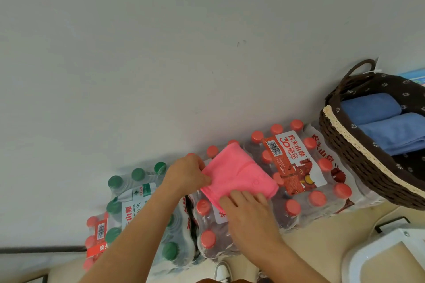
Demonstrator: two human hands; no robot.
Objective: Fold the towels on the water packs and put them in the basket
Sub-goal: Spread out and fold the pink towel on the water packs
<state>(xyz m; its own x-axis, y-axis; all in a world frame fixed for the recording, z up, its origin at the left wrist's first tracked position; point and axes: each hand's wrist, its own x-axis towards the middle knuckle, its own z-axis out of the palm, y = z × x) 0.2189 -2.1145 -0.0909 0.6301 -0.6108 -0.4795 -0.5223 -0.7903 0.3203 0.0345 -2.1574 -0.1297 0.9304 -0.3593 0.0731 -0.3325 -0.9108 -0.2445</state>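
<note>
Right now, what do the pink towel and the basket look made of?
The pink towel: soft, matte cloth, probably microfibre; it creases and folds limply. The basket: dark brown woven wicker or rope, judging by its plaited strands, with a flowered fabric lining.

head view, looking down (close) at packs [296, 167]
</note>
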